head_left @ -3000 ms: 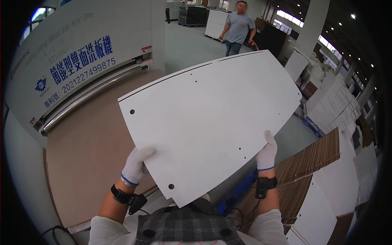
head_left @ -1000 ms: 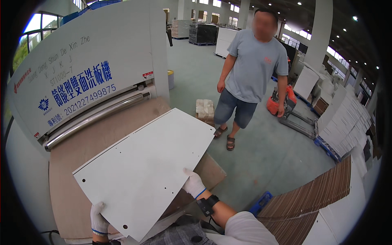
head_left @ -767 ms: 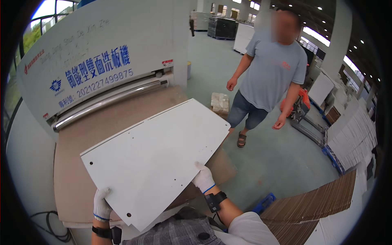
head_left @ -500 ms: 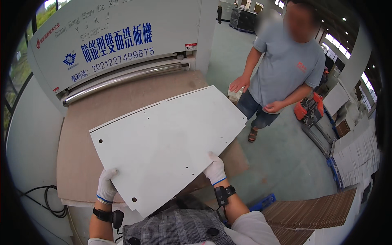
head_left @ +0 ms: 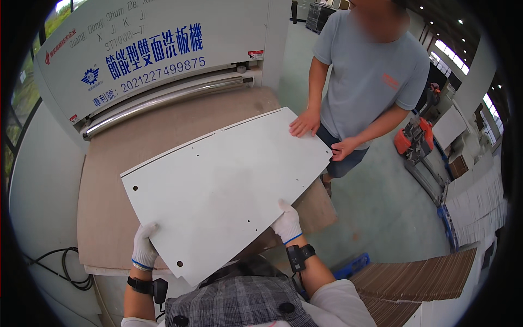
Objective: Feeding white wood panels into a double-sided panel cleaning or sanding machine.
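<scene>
A large white board (head_left: 218,180) with several small holes and a groove along its far edge lies tilted in front of me, over a brown-topped table. My left hand (head_left: 144,245), in a white knitted glove, grips its left edge with the thumb on top. Also gloved, my right hand (head_left: 286,223) is closed on the near right edge, thumb on the upper face; the fingers beneath are hidden. Across from me, a co-worker's hand (head_left: 305,123) rests on the board's far right end, and the co-worker's other hand (head_left: 344,148) is at its right corner.
Behind the table (head_left: 103,218) stands a white machine (head_left: 229,32) with a shiny metal roller (head_left: 163,106). Stacked brown sheets (head_left: 419,280) sit at the lower right. A red pallet truck (head_left: 414,139) is farther right, near stacked white sheets (head_left: 474,201). Black cable (head_left: 68,267) coils at the left.
The co-worker has stepped closer and brought both hands to the far right end of the board. My hands keep their hold, and the board has barely shifted.
</scene>
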`<state>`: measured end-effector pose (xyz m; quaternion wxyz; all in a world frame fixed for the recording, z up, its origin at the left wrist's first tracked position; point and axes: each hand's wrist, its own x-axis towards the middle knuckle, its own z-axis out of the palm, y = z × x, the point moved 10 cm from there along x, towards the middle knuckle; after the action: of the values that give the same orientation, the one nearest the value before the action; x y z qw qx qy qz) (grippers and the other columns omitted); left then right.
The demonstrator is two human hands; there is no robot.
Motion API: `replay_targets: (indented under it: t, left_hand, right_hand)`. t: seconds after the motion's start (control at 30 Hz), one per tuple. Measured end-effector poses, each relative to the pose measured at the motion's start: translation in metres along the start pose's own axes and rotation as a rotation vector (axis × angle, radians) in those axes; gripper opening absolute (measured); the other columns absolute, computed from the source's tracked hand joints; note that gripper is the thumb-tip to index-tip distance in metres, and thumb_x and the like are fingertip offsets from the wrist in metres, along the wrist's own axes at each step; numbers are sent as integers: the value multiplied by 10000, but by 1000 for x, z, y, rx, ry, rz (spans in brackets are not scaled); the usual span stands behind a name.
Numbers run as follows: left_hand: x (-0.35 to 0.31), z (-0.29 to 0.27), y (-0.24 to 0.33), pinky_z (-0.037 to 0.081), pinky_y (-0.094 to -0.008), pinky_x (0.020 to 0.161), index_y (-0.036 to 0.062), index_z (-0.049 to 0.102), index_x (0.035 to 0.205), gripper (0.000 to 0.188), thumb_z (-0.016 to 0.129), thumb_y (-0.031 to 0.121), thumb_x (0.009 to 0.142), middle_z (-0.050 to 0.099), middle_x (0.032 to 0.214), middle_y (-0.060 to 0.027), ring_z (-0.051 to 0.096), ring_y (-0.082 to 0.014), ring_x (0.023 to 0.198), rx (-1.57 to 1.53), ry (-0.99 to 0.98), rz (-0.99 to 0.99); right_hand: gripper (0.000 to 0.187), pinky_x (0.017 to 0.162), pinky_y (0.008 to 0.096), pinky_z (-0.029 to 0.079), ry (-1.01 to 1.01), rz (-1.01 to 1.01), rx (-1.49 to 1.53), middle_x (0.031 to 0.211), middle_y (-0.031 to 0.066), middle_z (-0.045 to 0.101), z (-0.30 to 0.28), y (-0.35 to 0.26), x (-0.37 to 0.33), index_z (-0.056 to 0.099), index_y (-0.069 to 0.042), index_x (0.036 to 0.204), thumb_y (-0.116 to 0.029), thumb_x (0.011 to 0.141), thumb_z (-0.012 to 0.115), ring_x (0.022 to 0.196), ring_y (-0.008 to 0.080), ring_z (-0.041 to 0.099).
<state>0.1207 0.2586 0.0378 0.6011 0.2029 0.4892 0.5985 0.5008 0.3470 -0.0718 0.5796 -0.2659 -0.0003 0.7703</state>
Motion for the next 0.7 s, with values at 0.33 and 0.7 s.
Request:
replay_targets:
  t: [0.33, 0.7]
  left_hand:
    - [3, 4, 1, 520, -382, 784, 5, 494, 1124, 327, 532, 99, 813, 573, 993, -96, 587, -229, 908, -26, -40, 12]
    - [1, -4, -12, 518, -395, 788, 5, 481, 1160, 393, 553, 95, 784, 568, 1013, -111, 588, -253, 909, -60, 15, -23]
  right_hand:
    - [445, 1013, 457, 347, -12, 40, 62, 1267, 169, 492, 2, 4, 0, 410, 23, 1258, -159, 871, 531, 1166, 339, 460]
    - [426, 999, 457, 357, 16, 30, 73, 1234, 168, 514, -3, 2, -4, 431, 14, 1238, -144, 863, 558, 1147, 336, 472]
